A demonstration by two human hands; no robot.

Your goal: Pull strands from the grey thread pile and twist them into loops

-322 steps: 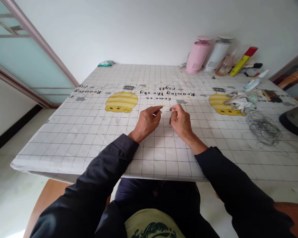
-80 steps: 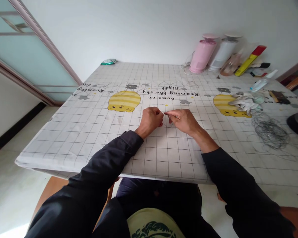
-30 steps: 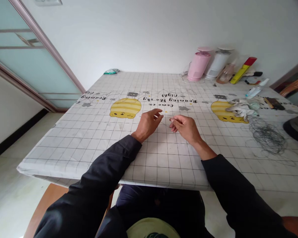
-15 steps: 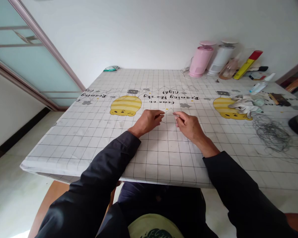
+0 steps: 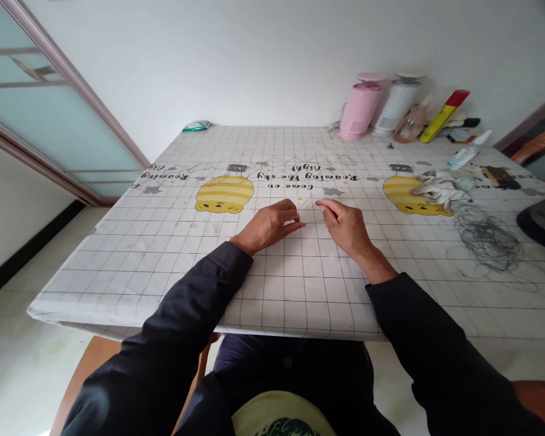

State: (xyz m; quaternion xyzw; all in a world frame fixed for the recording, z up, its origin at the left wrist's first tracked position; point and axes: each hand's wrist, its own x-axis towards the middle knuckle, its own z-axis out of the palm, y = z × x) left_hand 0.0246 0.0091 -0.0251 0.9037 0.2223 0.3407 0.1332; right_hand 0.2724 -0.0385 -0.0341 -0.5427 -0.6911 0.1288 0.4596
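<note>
A thin wire [image 5: 305, 202] rises to a small bent peak between my two hands, just above the checked tablecloth [image 5: 272, 284]. My left hand [image 5: 272, 225] has its fingers curled at the wire's left end, with thumb and forefinger tips a little apart. At the other end, my right hand [image 5: 345, 225] pinches the wire between thumb and forefinger. The wire is so fine that its exact path into the fingers is hard to make out. A loose tangle of dark thin wire [image 5: 490, 239] lies on the cloth to the right.
A crumpled cloth or glove [image 5: 442, 186] lies beyond the tangle. Along the wall stand a pink cylinder [image 5: 361, 109], a white cylinder [image 5: 397, 106] and a yellow-red box [image 5: 444, 118]. A clear bottle [image 5: 470, 151] and a dark rounded object [image 5: 542, 224] are at right; a green packet [image 5: 197, 126] is far left.
My left thumb has spread away from the forefinger and reaches further right. The right hand's fingers stay pinched. The whole view has shifted slightly.
</note>
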